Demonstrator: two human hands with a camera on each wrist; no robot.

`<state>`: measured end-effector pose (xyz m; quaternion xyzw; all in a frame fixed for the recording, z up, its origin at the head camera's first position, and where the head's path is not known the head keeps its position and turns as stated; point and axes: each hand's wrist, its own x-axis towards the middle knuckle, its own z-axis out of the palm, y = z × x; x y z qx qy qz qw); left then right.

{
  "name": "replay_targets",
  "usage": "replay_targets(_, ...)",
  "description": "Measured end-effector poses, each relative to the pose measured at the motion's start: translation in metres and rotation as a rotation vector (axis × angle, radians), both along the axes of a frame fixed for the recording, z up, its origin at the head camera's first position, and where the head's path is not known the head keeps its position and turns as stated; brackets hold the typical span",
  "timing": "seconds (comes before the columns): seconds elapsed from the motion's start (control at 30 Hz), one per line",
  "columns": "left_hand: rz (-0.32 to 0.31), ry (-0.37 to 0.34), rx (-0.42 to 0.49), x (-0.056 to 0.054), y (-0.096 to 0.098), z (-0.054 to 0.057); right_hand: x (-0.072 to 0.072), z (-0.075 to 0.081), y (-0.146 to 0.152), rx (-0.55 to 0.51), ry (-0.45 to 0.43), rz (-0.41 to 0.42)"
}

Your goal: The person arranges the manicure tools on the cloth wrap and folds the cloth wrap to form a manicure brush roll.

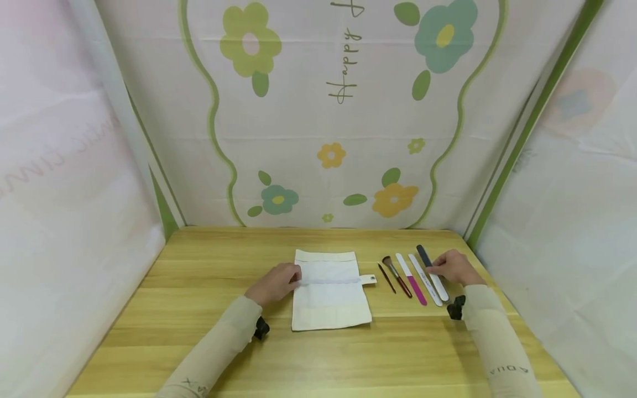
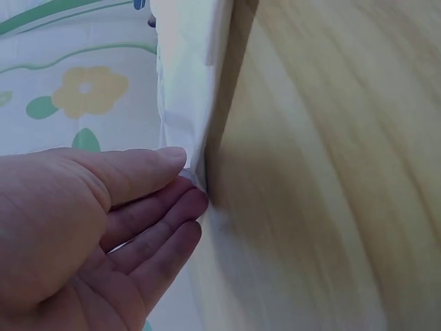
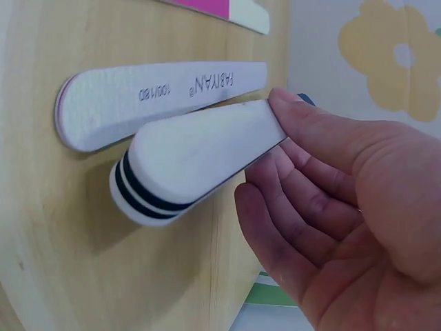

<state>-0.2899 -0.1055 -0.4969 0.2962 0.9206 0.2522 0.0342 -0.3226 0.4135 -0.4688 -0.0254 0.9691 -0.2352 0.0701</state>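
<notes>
Pinching the layered nail buffer [image 1: 440, 287] near its far, dark end, my right fingers [image 3: 272, 241] have the thumb on top and the others curled beneath, over at the right of the worktop [image 1: 318, 365]. And over on the other side, my left fingers [image 2: 176, 252] nip the left edge of the white fabric pouch [image 1: 330, 309], which lies spread flat, its snap tab [image 1: 369, 279] poking toward the tools.

Now, the danger: that grip is at one end only, so the long buffer could well pivot or dip, and a swing sideways might nudge the white nail file [image 1: 425, 279] just beside it. A sharp tug on the left could ruck the pouch, since the cloth looks soft and creased.

What a mix of surfaces! The buffer's rounded near end shows black bands between pale layers; one block or several stacked, I can't tell. The white file has dark lettering and a grainy-looking face. Next come a slim pink-and-white file [image 1: 412, 279], a brush [image 1: 398, 276] with fluffy brown bristles, and a thin, dark, pointed tool [image 1: 386, 278].
</notes>
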Motion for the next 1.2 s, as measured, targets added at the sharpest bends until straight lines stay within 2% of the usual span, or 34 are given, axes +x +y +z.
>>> replay_targets(0.17, 0.002, 0.013, -0.011, 0.001, -0.001, 0.001, -0.004, -0.002, -0.006, -0.028, 0.022, 0.002)
replay_targets(0.47, 0.023, 0.018, -0.005, 0.005, -0.002, 0.004, -0.012, 0.002, -0.031, -0.178, 0.018, 0.007)
replay_targets(0.77, 0.025, 0.020, -0.011, 0.007, -0.004, 0.008, -0.021, 0.010, -0.078, -0.320, -0.013, 0.003)
replay_targets(1.2, 0.004, 0.037, -0.020, 0.007, 0.001, 0.010, -0.039, 0.003, -0.161, -0.420, -0.052, 0.033)
